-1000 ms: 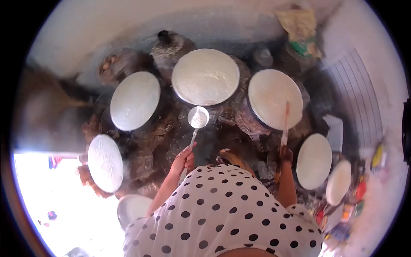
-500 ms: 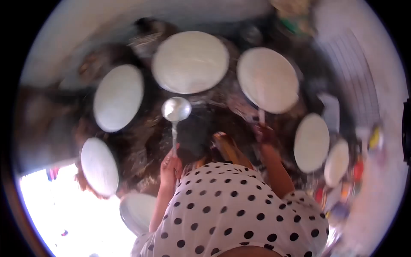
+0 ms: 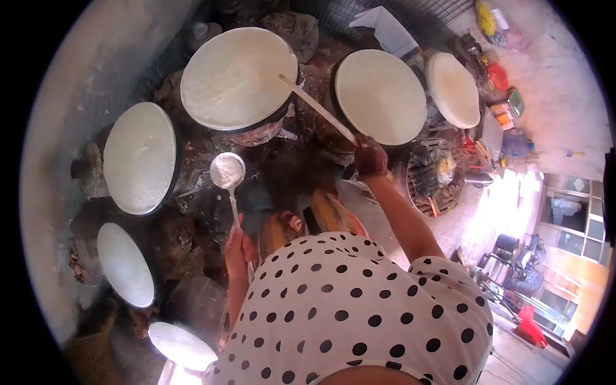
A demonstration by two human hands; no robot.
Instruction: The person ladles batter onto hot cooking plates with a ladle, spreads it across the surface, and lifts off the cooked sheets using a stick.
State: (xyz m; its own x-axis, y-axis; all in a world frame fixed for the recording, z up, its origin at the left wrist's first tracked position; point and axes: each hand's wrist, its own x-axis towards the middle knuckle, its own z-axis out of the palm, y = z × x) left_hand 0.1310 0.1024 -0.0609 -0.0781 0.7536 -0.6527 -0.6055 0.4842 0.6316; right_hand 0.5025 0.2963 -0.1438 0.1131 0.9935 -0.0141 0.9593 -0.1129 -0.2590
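Observation:
My left hand is closed around the handle of a metal ladle with pale batter in its bowl. The ladle hangs low, in front of a large round griddle covered in pale batter. My right hand, in a dark red glove, grips a flat wooden stick. The stick's far end lies over the right edge of that griddle; whether it touches the batter I cannot tell. Just beyond the right hand is a second covered griddle.
More batter-covered griddles curve around me: a left one, a lower left one, a bright bottom one and a right one. A white bin stands behind. To the right is a round basket.
My view has swung right, so the griddles appear shifted left. My right arm reaches farther out, with the stick now angled over the large griddle. The ladle stays in my left hand.

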